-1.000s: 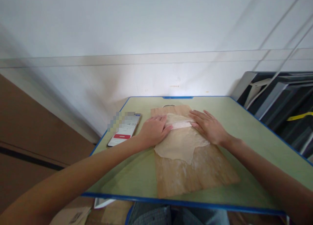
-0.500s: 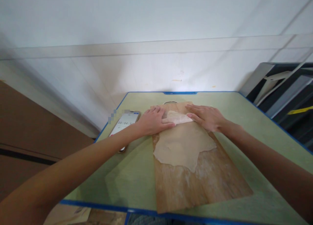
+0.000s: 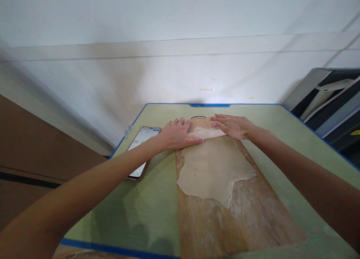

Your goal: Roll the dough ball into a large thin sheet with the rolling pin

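Observation:
A thin, pale sheet of dough (image 3: 213,172) with ragged edges lies on a wooden cutting board (image 3: 208,229). Its far end is turned over into a flattened white roll (image 3: 206,133). My left hand (image 3: 181,134) rests at the roll's left end, fingers stretched out and thumb along the near side. At the right end lies my right hand (image 3: 232,125), its fingers extended over the far part of the board and its thumb touching the roll. Both hands look open and flat; the parts of the roll beneath them are hidden.
Left of the board, a phone (image 3: 140,167) showing a timer lies on the green table (image 3: 152,214) with its blue edge. A white wall (image 3: 174,75) rises behind. Dark and grey objects (image 3: 332,97) stand beyond the table's right edge. White flour marks the board.
The view has shifted slightly, with the board appearing lower and larger. Both hands stay at the ends of the roll; my right hand lies a little flatter and farther back.

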A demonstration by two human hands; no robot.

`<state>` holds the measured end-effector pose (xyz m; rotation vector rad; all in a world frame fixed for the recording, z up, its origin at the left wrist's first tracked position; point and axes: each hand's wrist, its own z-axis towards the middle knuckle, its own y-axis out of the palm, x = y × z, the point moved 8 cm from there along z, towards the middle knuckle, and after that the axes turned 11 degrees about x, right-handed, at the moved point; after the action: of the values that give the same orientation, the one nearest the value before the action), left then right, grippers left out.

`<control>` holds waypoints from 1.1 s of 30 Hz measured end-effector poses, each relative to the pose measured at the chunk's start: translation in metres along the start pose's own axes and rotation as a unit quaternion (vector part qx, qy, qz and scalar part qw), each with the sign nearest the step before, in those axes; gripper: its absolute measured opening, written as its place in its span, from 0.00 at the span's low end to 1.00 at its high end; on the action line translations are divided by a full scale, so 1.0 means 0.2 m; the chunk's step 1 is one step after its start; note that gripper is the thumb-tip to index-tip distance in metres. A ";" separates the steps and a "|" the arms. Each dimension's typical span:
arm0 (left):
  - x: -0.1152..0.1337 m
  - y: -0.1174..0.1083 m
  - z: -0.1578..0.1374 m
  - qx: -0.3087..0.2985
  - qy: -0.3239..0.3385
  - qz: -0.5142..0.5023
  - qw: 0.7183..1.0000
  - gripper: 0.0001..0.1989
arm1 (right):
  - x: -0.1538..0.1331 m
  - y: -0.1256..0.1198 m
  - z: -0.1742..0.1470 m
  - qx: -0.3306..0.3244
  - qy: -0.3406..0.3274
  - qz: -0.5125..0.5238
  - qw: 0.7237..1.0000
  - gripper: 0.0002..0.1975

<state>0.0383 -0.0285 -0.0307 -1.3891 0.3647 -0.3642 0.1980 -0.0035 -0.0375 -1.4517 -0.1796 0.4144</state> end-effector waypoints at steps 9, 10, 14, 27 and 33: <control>0.00 -0.03 0.02 0.047 0.000 0.047 0.998 0.43 | -0.02 -0.03 0.06 0.038 -0.021 -0.030 0.999 0.31; 0.00 -0.03 0.03 0.050 0.001 0.050 0.998 0.43 | -0.03 -0.03 0.06 0.041 -0.022 -0.031 0.998 0.31; 0.01 -0.04 0.04 0.056 0.004 0.059 0.997 0.43 | -0.04 -0.05 0.08 0.056 -0.019 -0.042 0.997 0.29; -0.02 -0.06 0.10 0.075 0.016 0.067 0.995 0.40 | -0.01 -0.07 0.15 0.079 0.056 -0.067 0.993 0.28; -0.05 -0.06 0.15 0.093 -0.001 0.040 0.995 0.31 | 0.01 -0.05 0.21 0.073 0.058 -0.074 0.993 0.28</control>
<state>0.0433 -0.0001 -0.0140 -1.1887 0.3751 -0.3228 0.1855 0.0359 -0.0218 -1.3048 -0.1598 0.2162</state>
